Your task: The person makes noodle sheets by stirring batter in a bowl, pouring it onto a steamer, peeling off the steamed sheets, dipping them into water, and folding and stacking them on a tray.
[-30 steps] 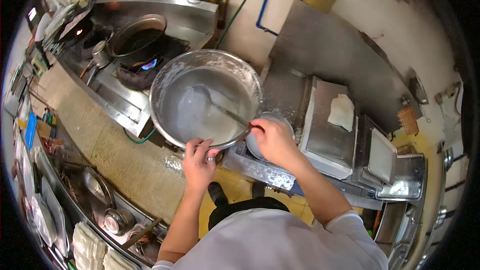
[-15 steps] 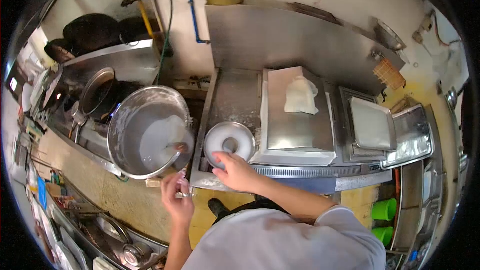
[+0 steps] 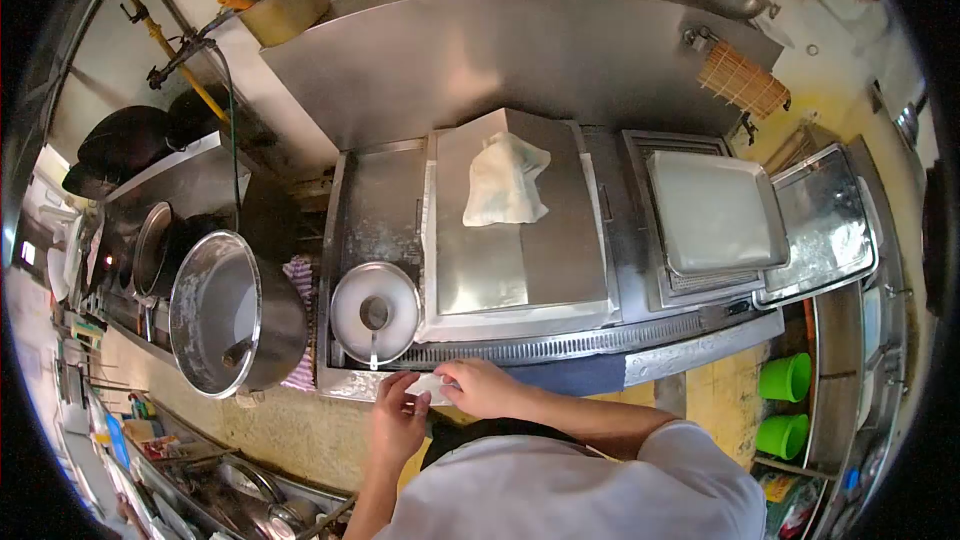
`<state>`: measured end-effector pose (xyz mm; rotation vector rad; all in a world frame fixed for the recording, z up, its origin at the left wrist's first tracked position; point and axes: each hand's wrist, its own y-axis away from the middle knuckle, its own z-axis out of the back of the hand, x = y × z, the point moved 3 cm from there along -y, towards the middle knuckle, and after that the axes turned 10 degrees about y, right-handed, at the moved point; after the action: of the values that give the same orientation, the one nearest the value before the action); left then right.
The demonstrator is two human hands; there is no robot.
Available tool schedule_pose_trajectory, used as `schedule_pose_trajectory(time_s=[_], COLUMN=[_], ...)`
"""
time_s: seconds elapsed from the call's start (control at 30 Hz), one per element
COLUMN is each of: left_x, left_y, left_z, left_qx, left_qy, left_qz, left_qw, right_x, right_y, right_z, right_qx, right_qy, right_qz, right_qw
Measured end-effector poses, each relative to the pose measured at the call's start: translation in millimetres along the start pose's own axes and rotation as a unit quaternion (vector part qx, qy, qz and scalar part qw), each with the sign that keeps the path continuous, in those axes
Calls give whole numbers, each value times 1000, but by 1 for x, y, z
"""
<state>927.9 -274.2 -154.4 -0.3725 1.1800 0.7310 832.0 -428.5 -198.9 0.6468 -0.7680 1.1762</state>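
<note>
My left hand (image 3: 402,422) is raised in front of the counter's front edge, fingers bent and apart. Close beside it, my right hand (image 3: 482,388) has its fingers curled and pinched; a pale patch shows between the two hands, and I cannot tell whether it is something held or the counter edge. Just beyond them sits a metal bowl (image 3: 346,312) of white liquid. A small metal cup with a handle (image 3: 375,315) stands in it, handle pointing toward me. To the left, a large steel pot (image 3: 280,325) contains white residue and a dark ladle (image 3: 238,351).
A white dough-like sheet or cloth (image 3: 505,180) drapes over a steel lid (image 3: 560,260) on the counter. Right of it are a white tray (image 3: 715,210) and a shiny metal tray (image 3: 825,225). A striped towel (image 3: 302,325) hangs beside the pot. Green buckets (image 3: 785,378) are low on the right.
The view has swung right, so the pot and bowl appear further left. My right hand has drawn back from the bowl. My left hand has left the pot's side; both hands are now close together.
</note>
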Motion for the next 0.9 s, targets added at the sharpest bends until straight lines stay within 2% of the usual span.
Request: schedule_pose_trajectory(time_s=[0.13,0.33,0.6,0.8,0.9], left_x=[0,-4,10,48,50], left_y=[12,33,86,122,128], left_z=[-21,-23,-35,-82,-102], left_qx=[-10,-32,-27,-20,-16], left_qy=[-34,-60,-44,84,75], left_qz=[-5,-46,-83,2,-3], left_qw=[999,997,995,996,997], right_x=[-14,-17,4,3,-24], right_y=[12,32,96,150,164], right_z=[18,24,4,37,64], right_qx=[30,-16,-7,-3,-31], right_qy=[1,47,70,94,99], right_qz=[14,38,-5,-49,-85], right_qw=[999,998,998,994,991])
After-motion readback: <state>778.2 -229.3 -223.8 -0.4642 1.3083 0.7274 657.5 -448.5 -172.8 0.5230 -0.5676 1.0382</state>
